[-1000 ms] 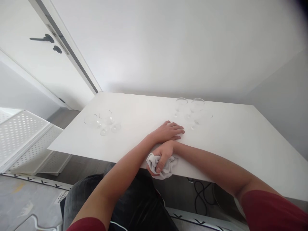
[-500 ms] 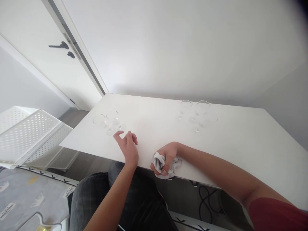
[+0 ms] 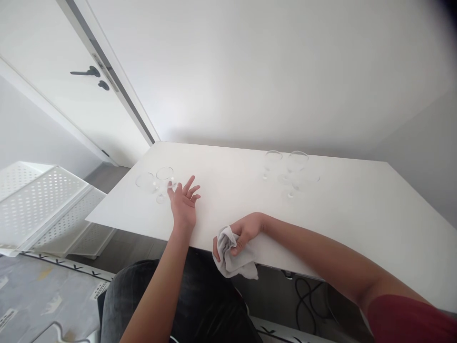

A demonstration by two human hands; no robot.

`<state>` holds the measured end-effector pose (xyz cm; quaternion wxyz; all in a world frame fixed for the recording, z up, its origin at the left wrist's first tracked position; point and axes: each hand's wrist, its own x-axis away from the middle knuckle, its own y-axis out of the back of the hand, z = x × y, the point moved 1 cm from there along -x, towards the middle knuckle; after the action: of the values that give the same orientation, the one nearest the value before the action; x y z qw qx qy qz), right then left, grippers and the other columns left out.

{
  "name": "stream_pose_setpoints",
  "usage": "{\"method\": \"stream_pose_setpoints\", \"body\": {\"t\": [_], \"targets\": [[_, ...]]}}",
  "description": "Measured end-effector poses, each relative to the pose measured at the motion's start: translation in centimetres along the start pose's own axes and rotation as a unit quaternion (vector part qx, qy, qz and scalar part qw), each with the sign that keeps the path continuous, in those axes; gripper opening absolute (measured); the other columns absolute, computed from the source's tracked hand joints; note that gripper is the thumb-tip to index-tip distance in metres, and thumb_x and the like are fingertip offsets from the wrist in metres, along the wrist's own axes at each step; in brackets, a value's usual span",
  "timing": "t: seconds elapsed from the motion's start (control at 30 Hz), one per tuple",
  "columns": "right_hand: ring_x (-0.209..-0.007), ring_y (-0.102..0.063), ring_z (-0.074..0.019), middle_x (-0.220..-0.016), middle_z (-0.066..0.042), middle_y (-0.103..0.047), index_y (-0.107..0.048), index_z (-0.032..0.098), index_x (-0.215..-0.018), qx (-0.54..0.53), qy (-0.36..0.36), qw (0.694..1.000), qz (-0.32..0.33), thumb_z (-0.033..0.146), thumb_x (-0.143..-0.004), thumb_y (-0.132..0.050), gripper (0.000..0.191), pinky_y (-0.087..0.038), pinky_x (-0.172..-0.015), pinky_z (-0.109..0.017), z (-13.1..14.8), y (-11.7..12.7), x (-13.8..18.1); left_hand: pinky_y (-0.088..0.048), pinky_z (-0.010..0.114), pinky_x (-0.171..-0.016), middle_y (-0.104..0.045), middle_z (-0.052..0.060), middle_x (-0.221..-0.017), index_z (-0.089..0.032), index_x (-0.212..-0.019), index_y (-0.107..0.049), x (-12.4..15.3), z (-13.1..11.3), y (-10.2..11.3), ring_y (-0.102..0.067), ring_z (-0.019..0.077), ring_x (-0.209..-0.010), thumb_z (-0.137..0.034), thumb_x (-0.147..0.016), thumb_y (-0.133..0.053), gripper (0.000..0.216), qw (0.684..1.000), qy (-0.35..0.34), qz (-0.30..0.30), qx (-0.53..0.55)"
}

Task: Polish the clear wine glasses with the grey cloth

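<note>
My left hand (image 3: 183,202) is stretched out over the white table (image 3: 232,190) with its fingers spread, the fingertips right beside a clear stemmed glass (image 3: 164,177) at the table's left side; I cannot tell whether they touch it. A second clear glass (image 3: 145,183) stands just left of that one. My right hand (image 3: 243,233) is closed on a crumpled grey cloth (image 3: 232,259) at the table's near edge, and the cloth hangs down over the edge.
Three more clear glasses (image 3: 291,166) stand in a group at the back right of the table. A white perforated rack (image 3: 43,205) sits to the left on the floor. A white door with a dark handle (image 3: 87,73) is behind. Black cables (image 3: 307,295) lie under the table.
My left hand has swung from the table's middle, where it crossed my right wrist, leftward to the left glasses and opened its fingers. My right hand has slid slightly towards the near edge with the cloth.
</note>
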<state>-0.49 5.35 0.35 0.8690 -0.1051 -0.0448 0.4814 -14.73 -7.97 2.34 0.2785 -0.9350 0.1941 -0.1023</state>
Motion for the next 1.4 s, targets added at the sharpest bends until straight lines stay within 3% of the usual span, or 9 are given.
{"method": "stream_pose_setpoints", "body": {"t": [0.07,0.17,0.4,0.63,0.77,1.0,1.1,1.23,1.4], "targets": [[-0.114,-0.063,-0.0243,-0.117,-0.013,-0.068,-0.069,0.016,-0.12,0.006,0.022,1.0,-0.015,0.045,-0.086,-0.081,0.046,-0.046,-0.108,-0.033,0.0,0.0,0.1,-0.056,0.021,-0.065,-0.066,0.015,-0.144,-0.029,-0.138,-0.044,-0.4,0.1,-0.3,-0.075,0.0185,-0.101,-0.051,-0.098,-0.067,0.051,1.0,0.01,0.019,0.015],[-0.103,-0.065,-0.0227,-0.111,-0.012,-0.069,-0.069,0.015,-0.117,-0.032,0.098,0.981,-0.163,0.05,-0.088,-0.077,0.046,-0.049,-0.1,-0.034,0.2,0.1,0.5,-0.058,0.023,-0.067,-0.063,0.014,-0.147,-0.025,-0.12,-0.054,-1.5,0.1,-1.6,-0.072,0.0225,-0.112,-0.066,-0.097,-0.059,0.047,0.998,0.023,0.057,0.025],[-0.083,-0.059,-0.0192,-0.102,-0.006,-0.064,-0.064,0.024,-0.113,-0.095,0.229,0.819,-0.517,0.058,-0.084,-0.071,0.046,-0.052,-0.077,-0.031,0.5,0.5,1.3,-0.056,0.029,-0.061,-0.071,0.007,-0.101,-0.024,-0.11,-0.062,-7.0,2.0,-6.6,-0.07,0.0173,-0.074,-0.061,-0.094,-0.067,0.041,0.969,0.045,0.238,-0.046],[-0.098,-0.06,-0.0187,-0.109,-0.003,-0.062,-0.063,0.027,-0.118,0.032,0.247,0.71,-0.659,0.05,-0.093,-0.066,0.034,-0.05,-0.093,-0.033,1.0,1.0,1.4,-0.052,0.025,-0.058,-0.071,0.008,-0.101,-0.023,-0.112,-0.065,-8.2,4.5,-6.3,-0.071,0.0168,-0.076,-0.066,-0.09,-0.07,0.049,0.925,0.023,0.362,-0.117],[-0.094,-0.058,-0.0169,-0.098,0.0,-0.061,-0.059,0.025,-0.107,0.116,0.193,0.6,-0.768,0.043,-0.087,-0.075,0.031,-0.05,-0.087,-0.03,0.7,1.8,2.5,-0.057,0.026,-0.066,-0.068,0.01,-0.117,-0.024,-0.119,-0.062,-7.9,4.3,-5.6,-0.075,0.0213,-0.094,-0.064,-0.087,-0.074,0.052,0.924,0.008,0.361,-0.126],[-0.087,-0.057,-0.0145,-0.098,0.001,-0.057,-0.048,0.028,-0.106,0.087,0.168,0.473,-0.861,0.054,-0.088,-0.071,0.039,-0.05,-0.074,-0.026,-0.4,2.9,4.1,-0.058,0.04,-0.101,-0.064,0.011,-0.126,-0.021,-0.114,-0.067,-7.4,4.2,-6.0,-0.071,0.0245,-0.111,-0.057,-0.08,-0.085,0.052,0.9,-0.061,0.41,-0.138],[-0.091,-0.058,-0.0158,-0.101,0.001,-0.057,-0.046,0.029,-0.112,0.095,0.187,0.462,-0.862,0.051,-0.092,-0.067,0.036,-0.052,-0.077,-0.028,-0.3,2.8,4.2,-0.059,0.042,-0.101,-0.062,0.011,-0.131,-0.023,-0.116,-0.067,-7.3,4.7,-6.1,-0.071,0.0251,-0.112,-0.052,-0.079,-0.088,0.052,0.874,-0.042,0.459,-0.154],[-0.095,-0.06,-0.0168,-0.105,0.0,-0.058,-0.049,0.03,-0.116,0.146,0.2,0.483,-0.84,0.039,-0.089,-0.072,0.037,-0.052,-0.086,-0.032,0.2,2.2,3.8,-0.06,0.037,-0.096,-0.059,0.011,-0.133,-0.023,-0.116,-0.066,-7.5,5.3,-6.1,-0.066,0.025,-0.12,-0.05,-0.083,-0.084,0.047,0.894,-0.076,0.407,-0.169],[-0.11,-0.064,-0.0202,-0.131,-0.004,-0.061,-0.04,0.036,-0.151,0.183,0.176,0.572,-0.78,0.033,-0.09,-0.073,0.069,-0.053,-0.099,-0.039,0.9,1.2,2.5,-0.059,0.035,-0.088,-0.065,0.012,-0.125,-0.021,-0.119,-0.063,-7.0,5.3,-6.3,-0.068,0.0216,-0.104,-0.053,-0.088,-0.078,0.047,0.875,-0.048,0.448,-0.179]]}}
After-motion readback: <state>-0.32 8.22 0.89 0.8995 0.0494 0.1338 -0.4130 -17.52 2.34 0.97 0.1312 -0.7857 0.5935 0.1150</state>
